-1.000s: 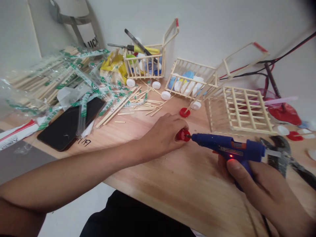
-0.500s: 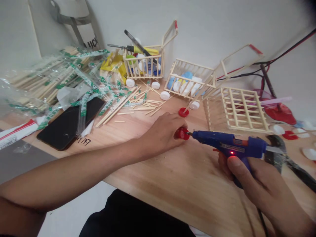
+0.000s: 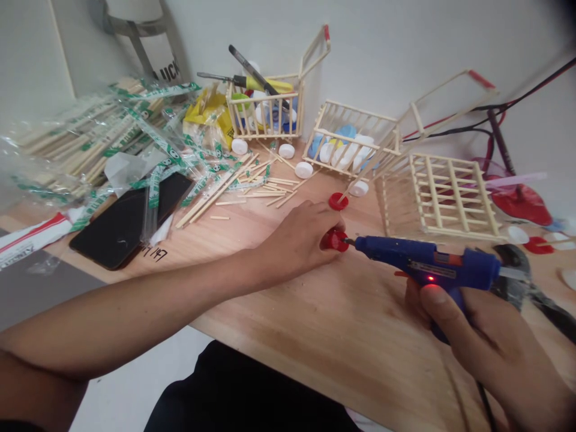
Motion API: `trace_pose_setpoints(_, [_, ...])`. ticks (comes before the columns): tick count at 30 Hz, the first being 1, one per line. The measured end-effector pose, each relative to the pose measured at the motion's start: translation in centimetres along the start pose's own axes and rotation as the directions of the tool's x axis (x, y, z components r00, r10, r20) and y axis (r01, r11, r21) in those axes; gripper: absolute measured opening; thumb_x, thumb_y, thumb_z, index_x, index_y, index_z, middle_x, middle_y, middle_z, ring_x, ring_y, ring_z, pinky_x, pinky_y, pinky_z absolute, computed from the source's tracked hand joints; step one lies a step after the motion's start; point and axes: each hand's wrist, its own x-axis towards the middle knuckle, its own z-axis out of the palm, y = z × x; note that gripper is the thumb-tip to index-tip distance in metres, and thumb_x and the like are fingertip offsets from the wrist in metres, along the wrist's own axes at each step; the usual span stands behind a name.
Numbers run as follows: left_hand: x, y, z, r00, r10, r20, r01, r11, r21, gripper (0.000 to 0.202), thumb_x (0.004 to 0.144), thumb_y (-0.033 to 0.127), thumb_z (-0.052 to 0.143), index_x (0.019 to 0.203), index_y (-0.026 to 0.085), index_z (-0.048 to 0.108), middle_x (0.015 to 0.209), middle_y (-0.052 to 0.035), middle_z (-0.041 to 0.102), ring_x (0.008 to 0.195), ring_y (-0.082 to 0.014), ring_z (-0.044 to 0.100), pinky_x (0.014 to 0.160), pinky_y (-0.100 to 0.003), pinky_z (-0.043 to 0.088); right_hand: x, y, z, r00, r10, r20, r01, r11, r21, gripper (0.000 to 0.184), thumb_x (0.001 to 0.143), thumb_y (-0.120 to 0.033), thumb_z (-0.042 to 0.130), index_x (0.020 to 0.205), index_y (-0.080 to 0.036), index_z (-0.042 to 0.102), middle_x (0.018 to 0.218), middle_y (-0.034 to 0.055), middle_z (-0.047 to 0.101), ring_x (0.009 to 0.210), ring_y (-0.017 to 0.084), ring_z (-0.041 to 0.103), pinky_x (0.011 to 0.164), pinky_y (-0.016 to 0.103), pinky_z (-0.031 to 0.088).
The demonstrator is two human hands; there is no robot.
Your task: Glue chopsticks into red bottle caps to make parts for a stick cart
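My left hand (image 3: 299,240) pinches a small red bottle cap (image 3: 335,240) on the wooden table (image 3: 315,312). My right hand (image 3: 486,354) grips a blue hot glue gun (image 3: 427,264), thumb on its body by a lit red lamp. The gun's nozzle touches the red cap. A second red cap (image 3: 338,201) with a wooden stick in it lies just beyond my left hand.
Three stick-built carts stand at the back: one (image 3: 265,111) holding tools and caps, one (image 3: 348,141) holding caps, one (image 3: 443,192) on its side. Wrapped chopsticks (image 3: 103,138), loose sticks (image 3: 256,186), a black phone (image 3: 130,219), pliers (image 3: 526,288) and white caps (image 3: 303,170) lie around.
Both hands, the cap and the glue gun stay together, nozzle on the cap. The view has shifted slightly; nothing was let go or picked up.
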Motion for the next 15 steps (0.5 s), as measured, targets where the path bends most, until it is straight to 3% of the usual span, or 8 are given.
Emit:
trace_pose_setpoints(8, [0.03,-0.02,0.04,1.000,0.006,0.002,-0.006,1.000,0.001,0.016,0.077,0.021,0.066,0.092,0.016,0.062,0.091,-0.0046,0.064,0.090,-0.0195,0.054,0.081,-0.031,0.042,0.05,0.05,-0.04,0.999,0.032,0.036,-0.031,0.999,-0.029,0.052,0.087,-0.063,0.039,0.061,-0.020,0.052,0.053,0.0030,0.055,0.058,0.022,0.060,0.049,0.029,0.040])
trace_pose_setpoints(13, [0.04,-0.13,0.13,1.000,0.025,0.001,-0.025,1.000,0.015,0.015,0.078,0.022,0.065,0.092,0.015,0.062,0.093,-0.0051,0.064,0.090,-0.0195,0.054,0.080,-0.032,0.042,0.07,0.08,0.03,0.999,-0.023,0.035,0.024,0.999,-0.024,0.048,0.088,-0.059,0.040,0.066,-0.020,0.058,0.057,0.0030,0.060,0.060,0.022,0.062,0.048,0.028,0.043])
trace_pose_setpoints(15, [0.05,-0.17,0.14,1.000,0.031,0.001,-0.031,0.999,0.020,0.015,0.078,0.023,0.065,0.091,0.015,0.062,0.093,-0.0052,0.064,0.090,-0.0198,0.054,0.080,-0.032,0.042,0.10,0.03,0.02,0.999,-0.031,-0.021,0.030,0.999,-0.040,0.048,0.087,-0.060,0.041,0.065,-0.021,0.060,0.055,0.0022,0.060,0.058,0.022,0.062,0.046,0.028,0.043])
